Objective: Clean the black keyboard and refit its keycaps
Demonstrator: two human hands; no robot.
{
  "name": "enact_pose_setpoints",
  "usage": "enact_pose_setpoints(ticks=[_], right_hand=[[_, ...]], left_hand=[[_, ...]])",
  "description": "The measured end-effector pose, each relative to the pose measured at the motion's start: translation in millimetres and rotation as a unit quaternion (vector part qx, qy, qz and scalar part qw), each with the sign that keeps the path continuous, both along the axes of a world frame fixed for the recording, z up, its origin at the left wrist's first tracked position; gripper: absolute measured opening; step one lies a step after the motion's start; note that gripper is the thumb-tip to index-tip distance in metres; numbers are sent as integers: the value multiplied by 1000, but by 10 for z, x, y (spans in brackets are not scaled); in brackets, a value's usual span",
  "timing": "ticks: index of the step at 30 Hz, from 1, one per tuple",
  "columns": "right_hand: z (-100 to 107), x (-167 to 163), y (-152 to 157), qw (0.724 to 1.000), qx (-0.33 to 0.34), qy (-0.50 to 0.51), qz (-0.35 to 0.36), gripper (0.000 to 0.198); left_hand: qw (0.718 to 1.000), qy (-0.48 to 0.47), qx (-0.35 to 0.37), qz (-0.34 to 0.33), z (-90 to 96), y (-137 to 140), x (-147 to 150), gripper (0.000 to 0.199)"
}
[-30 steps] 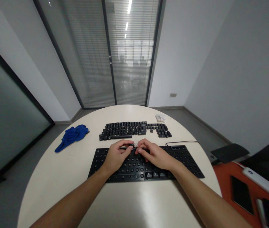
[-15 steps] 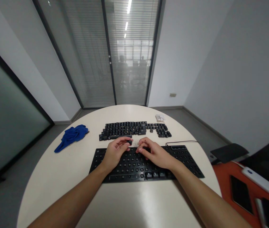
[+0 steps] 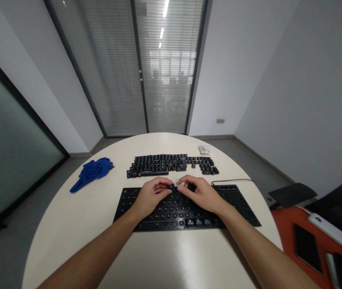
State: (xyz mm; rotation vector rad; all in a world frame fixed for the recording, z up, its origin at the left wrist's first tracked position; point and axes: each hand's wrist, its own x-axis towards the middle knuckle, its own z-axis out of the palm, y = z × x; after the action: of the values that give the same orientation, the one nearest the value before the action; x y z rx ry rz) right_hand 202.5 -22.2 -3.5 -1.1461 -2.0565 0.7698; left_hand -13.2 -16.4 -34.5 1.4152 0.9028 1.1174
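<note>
My left hand (image 3: pixel 152 195) pinches a small black keycap (image 3: pixel 171 186) between thumb and fingers, over the upper middle of a black keyboard (image 3: pixel 171 214). Close beside it, my right hand (image 3: pixel 199 192) has its thumb and forefinger together on a thin pale piece (image 3: pixel 178 182), too small to make out fully. Most of the keyboard shows bare key posts, with a few caps left in its bottom row. Behind the hands, loose black keycaps (image 3: pixel 158 162) lie in rows on the table. My hands and forearms hide parts of the keyboard.
A crumpled blue cloth (image 3: pixel 94 173) lies on the round pale table (image 3: pixel 68 233) at left. A small whitish bundle (image 3: pixel 204 149) sits at the back right. The keyboard's cable (image 3: pixel 232 180) runs right. An orange chair seat (image 3: pixel 291 237) holds a phone (image 3: pixel 307 247) and a white power strip (image 3: pixel 335 233).
My left hand has moved slightly right with the keycap, closer to my right hand. The pale piece now shows less between them.
</note>
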Motion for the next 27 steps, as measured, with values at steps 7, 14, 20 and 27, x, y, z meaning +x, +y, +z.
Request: enact_pose_setpoints(ticks=[7, 14, 20, 27], right_hand=[[-64, -44, 6, 998, -3, 55, 22, 22], [-58, -49, -14, 995, 18, 55, 78, 27], [-18, -72, -35, 995, 27, 64, 69, 21], [-43, -97, -36, 998, 49, 30, 1, 19]], left_hand=[[997, -30, -44, -50, 15, 2, -17, 39], [990, -52, -98, -86, 91, -41, -37, 81], [991, -56, -85, -89, 87, -54, -9, 76], [997, 11, -34, -66, 44, -31, 28, 30]])
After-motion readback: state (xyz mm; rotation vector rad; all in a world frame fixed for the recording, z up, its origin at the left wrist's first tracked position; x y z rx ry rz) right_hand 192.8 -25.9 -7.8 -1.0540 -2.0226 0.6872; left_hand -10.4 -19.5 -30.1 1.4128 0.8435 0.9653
